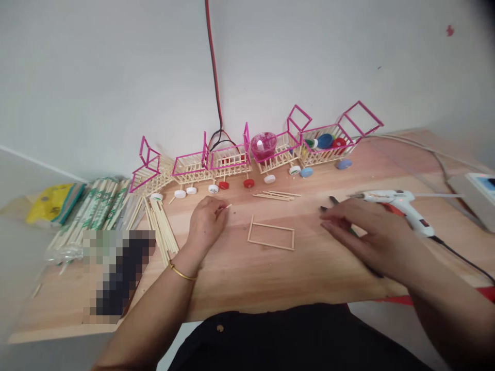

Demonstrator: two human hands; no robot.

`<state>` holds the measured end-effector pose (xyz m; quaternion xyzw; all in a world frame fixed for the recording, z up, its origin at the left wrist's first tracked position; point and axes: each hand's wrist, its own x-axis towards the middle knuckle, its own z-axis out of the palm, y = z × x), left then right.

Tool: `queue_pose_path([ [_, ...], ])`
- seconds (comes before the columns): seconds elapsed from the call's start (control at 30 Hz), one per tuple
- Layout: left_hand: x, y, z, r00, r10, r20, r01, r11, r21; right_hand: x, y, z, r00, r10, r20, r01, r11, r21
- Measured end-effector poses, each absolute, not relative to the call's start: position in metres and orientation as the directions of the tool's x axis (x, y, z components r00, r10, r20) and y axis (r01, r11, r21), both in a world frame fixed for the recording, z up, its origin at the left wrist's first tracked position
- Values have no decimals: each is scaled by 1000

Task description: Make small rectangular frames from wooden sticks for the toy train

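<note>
My left hand (pixel 208 220) pinches a short wooden stick (pixel 229 206), its pale end poking out past the fingertips. Over to the right, my right hand (pixel 371 232) is closed around dark pliers (pixel 333 201); the jaws show beyond the fingers and a handle shows below the palm, while the grip is partly hidden. A rectangular frame of thin sticks (pixel 270 245) lies flat on the table between both hands. Several loose short sticks (pixel 276 195) lie behind it. Beside the right hand rests a white glue gun (pixel 398 202) with a glue stick in its back.
Small stick carts (pixel 232 162) with pink rims and bottle-cap wheels line the wall. One holds a pink cup (pixel 264 146). Bundled sticks (pixel 95 206), loose long sticks (pixel 164 226) and a yellow packet (pixel 52 202) lie left. A white power box (pixel 474 193) and cables are right.
</note>
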<state>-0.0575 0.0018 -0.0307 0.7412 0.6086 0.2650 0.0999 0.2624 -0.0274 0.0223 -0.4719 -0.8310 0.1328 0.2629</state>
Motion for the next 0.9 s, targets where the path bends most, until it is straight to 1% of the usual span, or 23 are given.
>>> queue_pose_path([
  [0.1, -58, 2, -30, 110, 956, 271, 877, -222, 427, 258, 3, 26, -485, 831, 272, 764, 554, -331],
  [0.2, -59, 3, -30, 111, 961, 252, 902, -204, 381, 241, 36, 18, -631, 755, 179, 721, 656, -223],
  [0.23, -60, 3, -31, 111, 962, 250, 908, -200, 368, 233, 45, 15, -656, 742, 137, 719, 670, -184],
  [0.3, -60, 3, -31, 110, 963, 246, 916, -194, 350, 219, 58, 8, -666, 745, 22, 739, 664, -114],
  [0.37, -60, 4, -32, 104, 965, 241, 922, -185, 341, 206, 66, 2, -642, 763, -73, 767, 640, -49],
  [0.5, -60, 4, -30, 79, 971, 227, 929, -154, 336, 192, 71, -3, -601, 787, -142, 789, 612, 55],
  [0.6, -60, 4, -29, 53, 971, 232, 922, -137, 362, 189, 73, -2, -593, 781, -196, 781, 617, 99],
  [0.7, -60, 4, -29, 22, 970, 240, 895, -127, 429, 186, 75, 1, -610, 759, -227, 756, 643, 120],
  [0.77, -61, 4, -30, -10, 972, 235, 860, -112, 497, 181, 75, 5, -637, 739, -220, 740, 666, 93],
  [0.9, -66, 6, -28, -119, 972, 203, 752, -45, 657, 159, 75, 13, -690, 709, -146, 716, 698, 8],
])
